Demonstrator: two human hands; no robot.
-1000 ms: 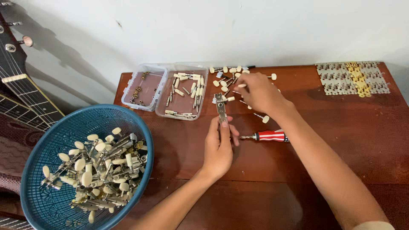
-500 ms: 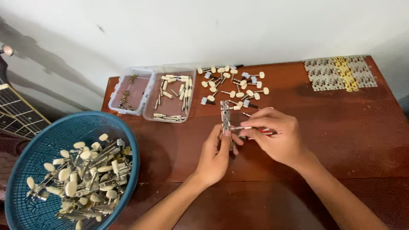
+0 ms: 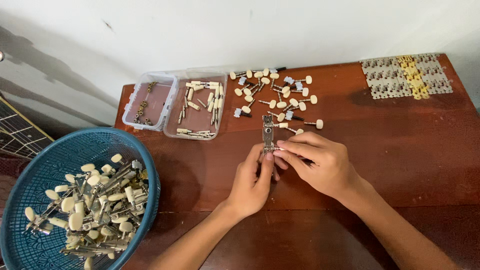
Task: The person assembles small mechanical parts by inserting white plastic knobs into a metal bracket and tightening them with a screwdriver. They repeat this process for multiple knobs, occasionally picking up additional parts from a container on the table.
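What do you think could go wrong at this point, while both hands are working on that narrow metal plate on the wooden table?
1. The narrow metal plate is pinched only at its lower end by the left hand and right hand; it might slip or twist.
2. The loose cream-knobbed metal pegs lie just beyond the hands, so a nudge could scatter them.
3. The blue plastic basket of assembled parts seems to overhang the reddish-brown wooden table, and a bump might tip it.

Guitar repair workshop: tuning pegs (image 3: pixel 272 95), guitar (image 3: pixel 17 135).
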